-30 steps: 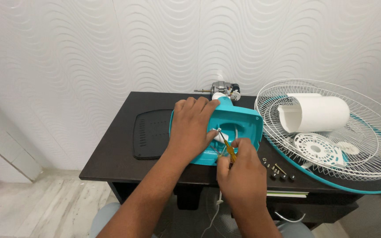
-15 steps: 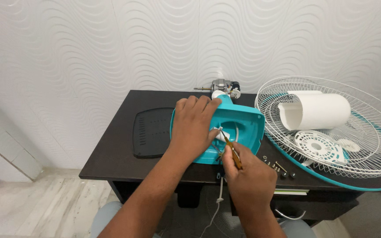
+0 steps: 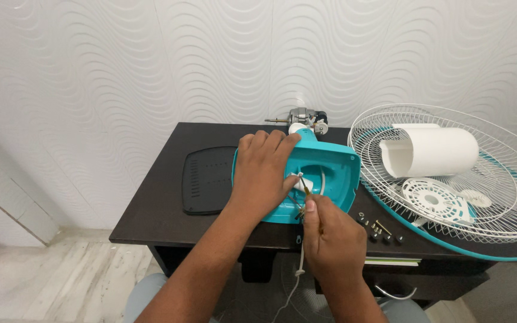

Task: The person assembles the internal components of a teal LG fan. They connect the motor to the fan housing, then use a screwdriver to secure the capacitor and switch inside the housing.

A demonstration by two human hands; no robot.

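Head view, and we see the turquoise fan base [image 3: 330, 173] lying upturned at the centre of the dark worktop [image 3: 151, 215]. Our left hand [image 3: 262, 170] stays spread flat over its left side, pinning it, gripping nothing. Our right hand [image 3: 330, 239] has drawn back toward the lower frame since a second ago, clenched on a screwdriver [image 3: 302, 190] whose tip sits in the cavity. We judge the tool is working a fastener there. Loose screws [image 3: 380, 230] lie to the right.
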